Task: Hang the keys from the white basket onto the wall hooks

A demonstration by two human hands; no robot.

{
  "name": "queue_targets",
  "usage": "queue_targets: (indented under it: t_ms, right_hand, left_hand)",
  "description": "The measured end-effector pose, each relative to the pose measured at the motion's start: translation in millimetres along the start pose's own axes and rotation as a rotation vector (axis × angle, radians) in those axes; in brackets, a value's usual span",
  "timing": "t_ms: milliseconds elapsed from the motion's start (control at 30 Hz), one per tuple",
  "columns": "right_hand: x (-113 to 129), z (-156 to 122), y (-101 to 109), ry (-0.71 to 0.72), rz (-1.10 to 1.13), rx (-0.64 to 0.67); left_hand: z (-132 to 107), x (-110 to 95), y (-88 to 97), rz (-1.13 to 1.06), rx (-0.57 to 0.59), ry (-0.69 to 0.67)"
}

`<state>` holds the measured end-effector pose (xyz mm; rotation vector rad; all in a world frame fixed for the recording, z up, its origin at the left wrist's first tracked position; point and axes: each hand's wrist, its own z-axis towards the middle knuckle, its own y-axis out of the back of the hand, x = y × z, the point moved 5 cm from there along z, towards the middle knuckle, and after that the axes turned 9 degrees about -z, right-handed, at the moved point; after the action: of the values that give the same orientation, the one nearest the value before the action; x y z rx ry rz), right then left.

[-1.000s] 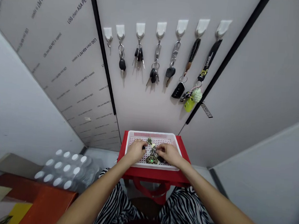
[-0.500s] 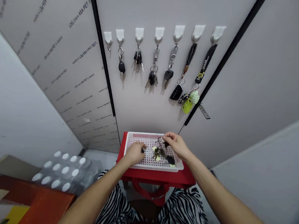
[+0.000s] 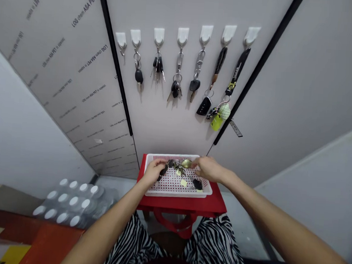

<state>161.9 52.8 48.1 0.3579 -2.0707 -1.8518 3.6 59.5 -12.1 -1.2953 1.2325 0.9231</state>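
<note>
A white perforated basket [image 3: 160, 190] holds several keys. At its left side, my left hand [image 3: 154, 174] has its fingers closed around a black key [image 3: 162, 171]. My right hand [image 3: 208, 169] reaches over the far right part, its fingertips pinched at the end of a bunch of keys [image 3: 180, 166]. An oval brass-coloured piece [image 3: 186, 163] shows at that bunch, just left of the fingertips. The exact grip is partly hidden. Below my right hand lies another black-headed key [image 3: 197, 184]. Small yellow paper pieces [image 3: 183, 183] rest on the basket floor.
The basket stands on a red stool [image 3: 183, 204]. White hooks [image 3: 183, 36] line the panel ahead, several with keys; the leftmost hook [image 3: 121, 40] bears none. Capped bottles [image 3: 68, 205] and an orange-brown box [image 3: 50, 244] stand at the left.
The bunch of keys has shifted towards the basket's far side, showing the brass-coloured piece. My right hand has lowered slightly. A black key now shows more clearly in my left hand.
</note>
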Motion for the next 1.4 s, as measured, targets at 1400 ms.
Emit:
queue_targets:
  t_ms: [1400]
  right_hand:
    - [-9,2,-14,-0.055,0.831,0.003]
  left_hand:
    - [4,-13,2.4,-0.561,-0.040,0.163]
